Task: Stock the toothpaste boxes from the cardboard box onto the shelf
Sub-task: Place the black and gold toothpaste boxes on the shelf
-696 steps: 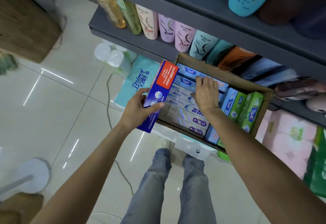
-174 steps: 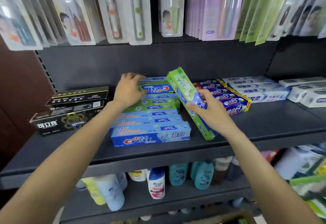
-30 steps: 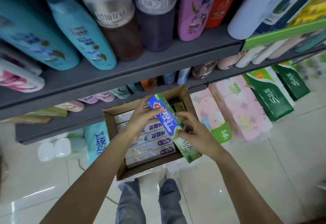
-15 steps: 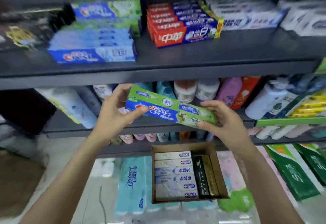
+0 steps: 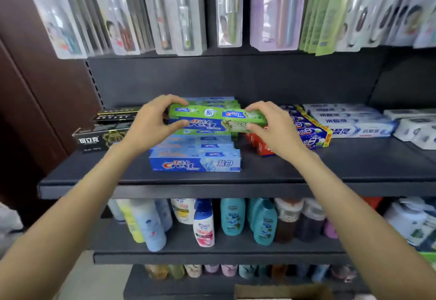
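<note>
Above shelf (image 5: 354,167), left hand (image 5: 151,125), right hand (image 5: 273,127) gripping green toothpaste box (image 5: 217,120)

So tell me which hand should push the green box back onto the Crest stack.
Probably the right hand. It grips the green box's outer end, beside the red boxes, so it can steer the box left over the Crest stack. The left hand holds the other end.
</note>
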Tool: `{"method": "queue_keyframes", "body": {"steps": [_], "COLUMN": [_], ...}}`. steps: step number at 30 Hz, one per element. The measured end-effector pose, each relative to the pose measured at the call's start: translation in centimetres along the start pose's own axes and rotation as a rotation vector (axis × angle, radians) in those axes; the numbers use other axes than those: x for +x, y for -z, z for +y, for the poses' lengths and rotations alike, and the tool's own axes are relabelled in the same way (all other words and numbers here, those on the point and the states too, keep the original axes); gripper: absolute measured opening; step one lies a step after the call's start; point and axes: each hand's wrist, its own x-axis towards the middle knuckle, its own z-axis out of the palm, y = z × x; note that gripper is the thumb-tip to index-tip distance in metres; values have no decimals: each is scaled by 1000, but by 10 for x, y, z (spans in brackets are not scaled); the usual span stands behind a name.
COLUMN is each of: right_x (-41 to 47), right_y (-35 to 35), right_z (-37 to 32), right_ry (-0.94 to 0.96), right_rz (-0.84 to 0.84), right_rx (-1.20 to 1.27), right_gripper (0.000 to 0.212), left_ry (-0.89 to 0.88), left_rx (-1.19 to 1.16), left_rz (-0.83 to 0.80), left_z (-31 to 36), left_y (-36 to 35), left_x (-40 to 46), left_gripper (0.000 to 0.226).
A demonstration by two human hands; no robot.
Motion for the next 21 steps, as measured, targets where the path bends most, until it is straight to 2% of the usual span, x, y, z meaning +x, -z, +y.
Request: {"method": "queue_keyframes", "body": {"steps": [4, 9, 11, 13, 15, 17, 19, 21], "right_x": [53, 85, 83, 71, 43, -1, -58, -123], "right_y": [-42, -75, -79, -76, -64, -50, -36, -27], "right_z": [-2, 6, 6, 5, -3, -8, -10, 2], "right_ry": [-29, -97, -63, 89, 190, 203, 139, 8], "right_rz": [-103, -182, -161, -38, 127, 216, 244, 207], "right_rx": [-201, -318, -412, -453, -400, -334, -180, -8], "right_gripper": [33, 24, 26, 26, 19, 16, 18, 20], "left_ry": [82, 119, 124, 64, -49, -127, -129, -105], "left_rx": [162, 308, 387, 409, 332, 219, 71, -36], "left_rz": [-123, -207, -218, -137, 23, 124, 110, 20], "left_z": [-52, -81, -77, -61, -32, 4, 42, 76], "left_y": [-15, -35, -37, -36, -32, -31, -40, -63], "left_x": [33, 52, 51, 41, 22, -5, -39, -76], "left_gripper": [41, 36, 36, 34, 28, 24, 26, 26]}}
